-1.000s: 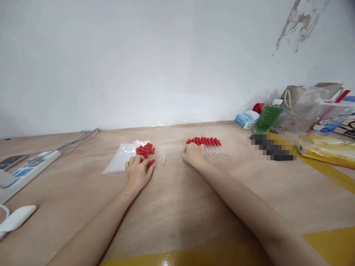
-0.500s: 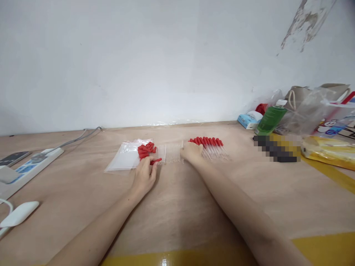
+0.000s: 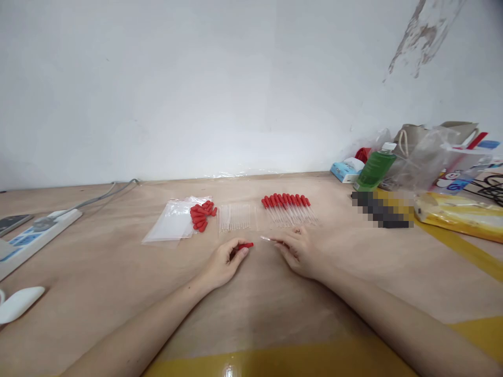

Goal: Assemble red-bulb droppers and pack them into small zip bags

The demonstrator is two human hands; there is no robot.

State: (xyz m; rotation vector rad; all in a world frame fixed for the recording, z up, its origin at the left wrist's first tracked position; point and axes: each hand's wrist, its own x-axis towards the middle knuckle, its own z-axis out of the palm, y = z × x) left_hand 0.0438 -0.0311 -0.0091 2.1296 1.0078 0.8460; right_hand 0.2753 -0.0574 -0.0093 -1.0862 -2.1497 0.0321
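Note:
My left hand [image 3: 227,263] pinches a red rubber dropper bulb [image 3: 246,245], its open end pointing right. Facing it across a small gap, my right hand [image 3: 296,252] is closed on a clear glass dropper tube [image 3: 265,239] whose end points left. Beyond my hands lies a row of bare glass tubes [image 3: 236,217], side by side. To their left is a pile of loose red bulbs [image 3: 201,215], partly over clear plastic bags [image 3: 167,222]. Several droppers with red bulbs fitted [image 3: 288,207] lie in a slanted row to the right.
At left are a white power strip [image 3: 43,233], a phone [image 3: 13,224] and a white rounded device [image 3: 23,305]. On the right stand a green bottle [image 3: 375,168], a blue tissue pack [image 3: 346,170], plastic bags [image 3: 424,157] and a yellow packet [image 3: 456,213]. A wall [image 3: 196,89] rises behind.
My left hand has brought a bulb from the pile rightward and nearer. My right hand has drawn a glass tube out of the row toward me; the hands now face each other.

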